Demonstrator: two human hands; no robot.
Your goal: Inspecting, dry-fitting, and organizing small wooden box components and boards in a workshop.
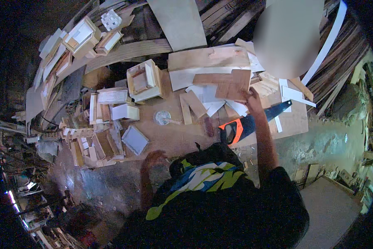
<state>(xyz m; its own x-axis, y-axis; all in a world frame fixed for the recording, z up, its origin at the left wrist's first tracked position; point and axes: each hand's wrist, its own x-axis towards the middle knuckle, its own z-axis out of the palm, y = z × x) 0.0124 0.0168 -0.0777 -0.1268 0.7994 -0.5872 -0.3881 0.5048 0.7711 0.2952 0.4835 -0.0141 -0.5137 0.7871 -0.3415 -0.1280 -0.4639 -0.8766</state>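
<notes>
At the far middle of the worktable, my right hand [254, 101] has its fingers closed on the lower right corner of a reddish-brown wooden board [223, 81]. The board lies over white and brown offcuts. Under my right forearm rests a handsaw [247, 126] with an orange and black handle and a dark blade. My left hand [155, 158] is by the table's near edge, its fingers bent and dim; whether they hold anything is hard to make out. Between my hands stands a round tub [162, 118] of whitish stuff with a flat stick [174, 121] across its rim.
Small wooden boxes [145, 80] and drawers [128, 112] crowd the table's left half. A white tray-like panel [136, 140] lies near the front edge. Wide boards [209, 60] are at the back. Long planks [340, 70] are piled at the right, beside a grey blurred patch.
</notes>
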